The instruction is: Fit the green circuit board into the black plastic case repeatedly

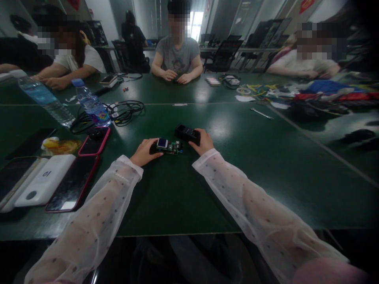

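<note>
From the head camera I look down on a dark green table (183, 197) whose near edge runs just under my forearms; a seam crosses it farther out, beyond the work. The stretch of table to the right of my right arm is bare and wide, reaching toward a metal wrench (261, 113) lying well away. The left side is crowded: a red-cased phone (71, 185), a white power bank (44, 179), a pink-cased phone (94, 142), a small water bottle (90, 103) and a tangle of black cable (124, 111) all sit near my left sleeve, so there is little room that way.

My left hand (145, 152) rests on the table with its fingers curled against the left end of a small green circuit board (170, 146), touching it; I cannot tell whether the grip is firm or only a steadying touch. The board lies flat, its little screen facing up, between my two hands. My right hand (203, 142) is closed over the right end of a black box-shaped case (186, 133), grasping it. The case sits just behind and right of the board, close to touching it.

Across the table a person in a grey shirt (177, 55) sits with both hands on the far edge, well apart from mine.
</note>
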`<state>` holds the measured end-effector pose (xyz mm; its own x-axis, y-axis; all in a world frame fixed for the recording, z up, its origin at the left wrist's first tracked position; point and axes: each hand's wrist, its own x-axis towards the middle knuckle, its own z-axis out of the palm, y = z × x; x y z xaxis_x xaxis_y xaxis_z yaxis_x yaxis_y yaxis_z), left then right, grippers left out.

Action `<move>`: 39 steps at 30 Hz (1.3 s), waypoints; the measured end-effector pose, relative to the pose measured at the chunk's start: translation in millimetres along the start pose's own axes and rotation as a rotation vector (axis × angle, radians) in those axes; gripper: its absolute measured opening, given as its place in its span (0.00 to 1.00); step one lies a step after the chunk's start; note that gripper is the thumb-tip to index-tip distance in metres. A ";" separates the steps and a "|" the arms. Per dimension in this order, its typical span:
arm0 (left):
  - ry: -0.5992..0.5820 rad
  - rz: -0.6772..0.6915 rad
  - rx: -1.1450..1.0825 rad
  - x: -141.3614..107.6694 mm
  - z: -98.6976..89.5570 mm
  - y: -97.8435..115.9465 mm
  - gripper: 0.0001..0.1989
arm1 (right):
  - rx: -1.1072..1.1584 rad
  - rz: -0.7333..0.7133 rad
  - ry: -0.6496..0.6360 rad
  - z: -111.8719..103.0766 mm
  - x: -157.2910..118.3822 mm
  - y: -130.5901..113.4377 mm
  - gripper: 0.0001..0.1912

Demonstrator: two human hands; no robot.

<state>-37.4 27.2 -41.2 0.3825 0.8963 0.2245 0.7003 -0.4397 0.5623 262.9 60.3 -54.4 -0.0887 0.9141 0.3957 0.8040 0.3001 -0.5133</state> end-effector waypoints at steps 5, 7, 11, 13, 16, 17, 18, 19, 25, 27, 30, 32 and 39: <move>-0.001 0.002 -0.012 0.4 -0.5 2.2 0.31 | -0.009 -0.003 -0.004 -0.4 -0.1 -0.8 0.31; -0.003 -0.003 -0.018 0.3 -1.1 3.6 0.31 | -0.018 0.002 -0.010 -0.9 -0.1 -1.6 0.31; -0.005 -0.003 -0.019 -0.4 -2.0 4.7 0.32 | -0.016 0.006 -0.013 -1.6 -0.5 -2.5 0.31; -0.002 0.005 -0.021 -0.7 -2.4 4.9 0.32 | -0.009 0.004 -0.009 -1.4 -0.6 -2.1 0.31; -0.004 0.009 -0.029 -1.2 -3.0 6.0 0.32 | -0.004 0.009 -0.008 -0.5 -0.8 -1.3 0.31; -0.007 0.005 -0.030 -1.3 -3.3 6.6 0.32 | -0.005 0.013 -0.009 -0.4 -0.9 -1.2 0.31; -0.009 0.000 -0.030 -1.4 -3.5 7.1 0.32 | -0.006 0.014 -0.009 -0.3 -0.9 -1.3 0.31; -0.012 -0.005 -0.030 -1.4 -3.6 7.5 0.32 | -0.007 0.013 -0.008 -0.4 -1.0 -1.5 0.31; -0.008 -0.001 -0.059 -1.3 -4.1 8.0 0.32 | -0.006 0.006 -0.011 -2.5 -1.2 -3.6 0.30; -0.004 -0.001 -0.065 -1.4 -4.2 7.6 0.32 | -0.011 0.012 -0.019 -2.9 -1.0 -3.7 0.30; 0.012 0.008 -0.076 -1.2 -3.9 6.8 0.33 | -0.013 0.015 -0.020 -2.2 -0.5 -2.8 0.30; 0.033 0.012 -0.112 -0.8 -3.2 6.1 0.32 | -0.010 0.009 -0.013 -1.1 -0.2 -1.7 0.31; 0.044 -0.021 -0.208 -0.6 -3.6 8.4 0.32 | -0.010 -0.002 0.000 1.0 0.0 0.2 0.31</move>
<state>-33.9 23.1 -33.7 0.3392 0.9088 0.2428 0.5670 -0.4035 0.7181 262.4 60.6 -55.2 -0.0908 0.9135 0.3966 0.8097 0.2996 -0.5046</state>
